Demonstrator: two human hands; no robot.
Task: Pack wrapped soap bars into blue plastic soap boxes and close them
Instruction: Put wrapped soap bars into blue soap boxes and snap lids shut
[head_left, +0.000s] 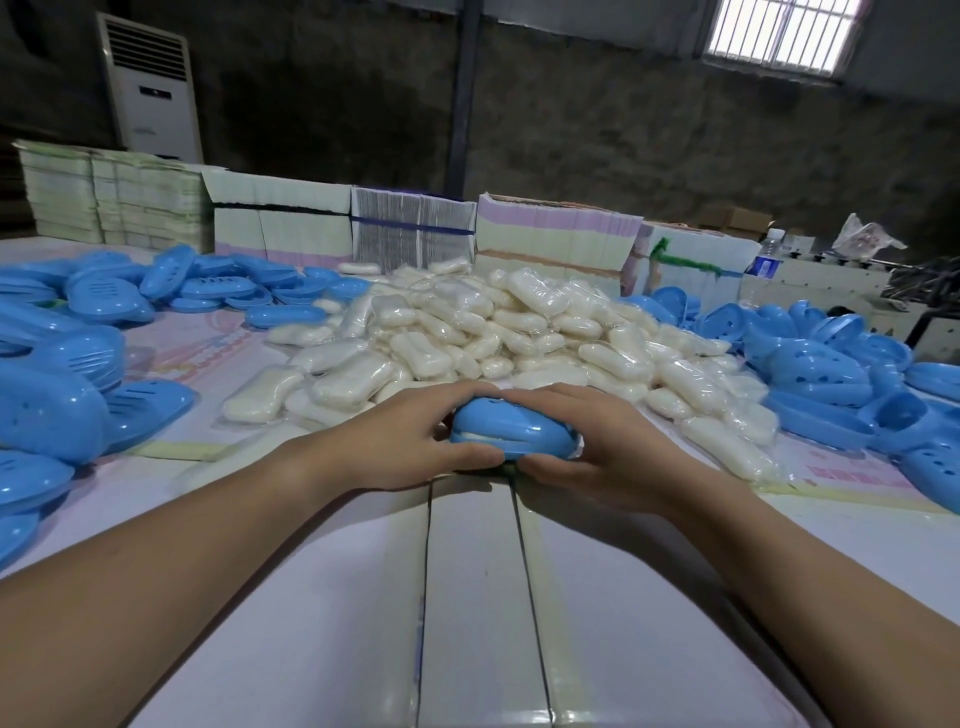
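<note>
Two hands grip one blue soap box, soap inside

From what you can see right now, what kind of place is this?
Probably a small packing workshop: a heap of wrapped soap bars, piles of blue soap boxes and stacks of flat cartons cover the table.
</note>
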